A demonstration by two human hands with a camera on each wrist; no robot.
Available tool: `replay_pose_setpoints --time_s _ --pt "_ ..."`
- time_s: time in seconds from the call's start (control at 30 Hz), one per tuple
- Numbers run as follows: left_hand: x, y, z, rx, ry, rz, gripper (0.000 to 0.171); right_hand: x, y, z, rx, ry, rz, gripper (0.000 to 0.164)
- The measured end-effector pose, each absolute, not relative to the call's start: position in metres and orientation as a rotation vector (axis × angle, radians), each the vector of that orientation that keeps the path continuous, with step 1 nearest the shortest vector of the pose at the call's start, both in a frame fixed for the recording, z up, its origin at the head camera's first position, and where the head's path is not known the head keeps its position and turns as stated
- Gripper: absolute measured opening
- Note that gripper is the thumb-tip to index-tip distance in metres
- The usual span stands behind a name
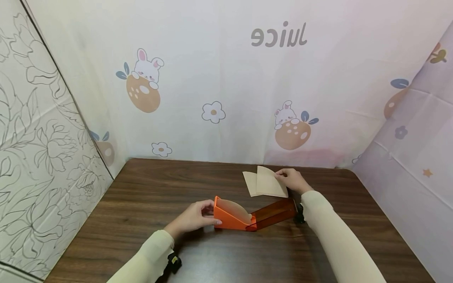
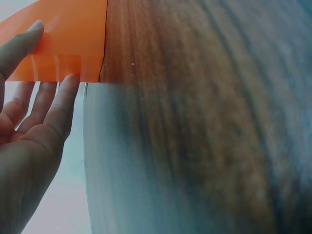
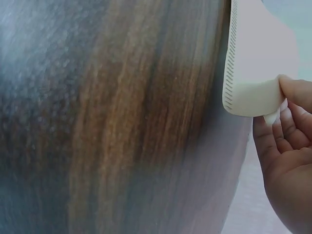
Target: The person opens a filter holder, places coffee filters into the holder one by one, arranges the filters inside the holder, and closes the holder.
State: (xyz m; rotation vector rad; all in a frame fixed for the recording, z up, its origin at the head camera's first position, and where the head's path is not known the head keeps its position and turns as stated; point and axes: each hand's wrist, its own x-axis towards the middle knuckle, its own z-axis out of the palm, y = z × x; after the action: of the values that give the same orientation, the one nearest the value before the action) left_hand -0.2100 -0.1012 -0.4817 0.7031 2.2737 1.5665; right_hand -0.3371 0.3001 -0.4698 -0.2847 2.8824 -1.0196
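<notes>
An orange coffee filter holder point(image 1: 230, 219) stands on the wooden table, its see-through amber lid point(image 1: 274, 213) swung out to the right. Inside it shows the curved edge of a tan paper filter point(image 1: 235, 208). My left hand point(image 1: 198, 215) grips the holder's left end; in the left wrist view the thumb lies on one orange face and the fingertips touch its edge. Beyond the lid, my right hand point(image 1: 293, 180) pinches paper coffee filters point(image 1: 270, 184) by their right side, two of them fanned apart. The right wrist view shows the crimped seam of a filter point(image 3: 263, 63) beside the thumb.
The brown wooden table point(image 1: 141, 188) reaches back to a white printed curtain point(image 1: 184, 78) with rabbits and flowers. A floral panel point(image 1: 46, 149) borders the left, and another curtain stretch point(image 1: 417, 157) the right. Dark wrist cameras hang under both cuffs.
</notes>
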Motion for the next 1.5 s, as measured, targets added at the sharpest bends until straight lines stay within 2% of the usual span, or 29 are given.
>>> replay_pose_setpoints --time_s 1.5 --pt "-0.210 -0.101 -0.482 0.710 2.253 1.585 0.030 -0.309 0.302 -0.449 -0.386 2.973 -1.153 0.032"
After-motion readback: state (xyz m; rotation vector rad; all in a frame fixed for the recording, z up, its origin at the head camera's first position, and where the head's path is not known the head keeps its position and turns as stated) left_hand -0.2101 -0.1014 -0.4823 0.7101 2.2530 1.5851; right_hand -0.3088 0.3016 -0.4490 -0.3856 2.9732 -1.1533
